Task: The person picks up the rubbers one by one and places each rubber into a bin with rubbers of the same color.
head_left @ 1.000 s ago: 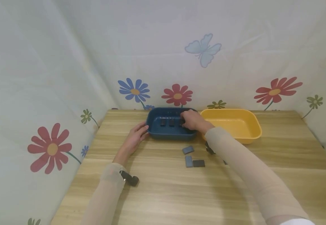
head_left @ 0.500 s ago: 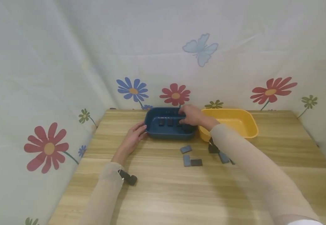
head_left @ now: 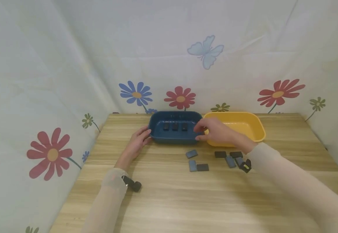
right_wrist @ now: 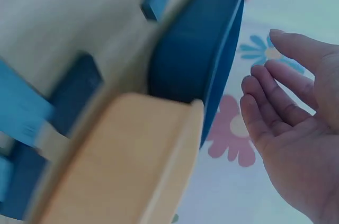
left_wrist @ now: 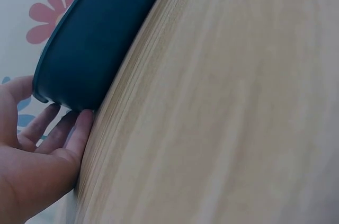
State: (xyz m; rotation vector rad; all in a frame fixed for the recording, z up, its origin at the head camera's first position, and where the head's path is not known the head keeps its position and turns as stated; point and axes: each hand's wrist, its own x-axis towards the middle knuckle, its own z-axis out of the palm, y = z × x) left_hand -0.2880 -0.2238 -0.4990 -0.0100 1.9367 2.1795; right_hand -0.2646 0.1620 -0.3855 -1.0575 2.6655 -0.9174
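My left hand (head_left: 137, 142) touches the left end of a dark blue plastic bin (head_left: 173, 141); in the left wrist view its fingertips rest against the bin's outer wall (left_wrist: 90, 49). Inside the bin, three small dark blocks (head_left: 175, 126) stand apart in a row. My right hand (head_left: 215, 131) hovers over the bin's right end and the near-left rim of a yellow bin (head_left: 246, 129). Its fingers are loosely bent with nothing between them, as the right wrist view confirms for the hand (right_wrist: 302, 113).
In front of the blue bin lie three flat blocks, including a grey-blue block (head_left: 192, 165) and a black block (head_left: 202, 167). Several more blocks, among them a black block (head_left: 220, 154), lie before the yellow bin, partly behind the right wrist camera (head_left: 246, 166). A flowered cloth (head_left: 180, 64) hangs behind.
My right hand has let go of the third dark block inside the blue bin and drawn back to the right. My left hand stays at the bin's left end.
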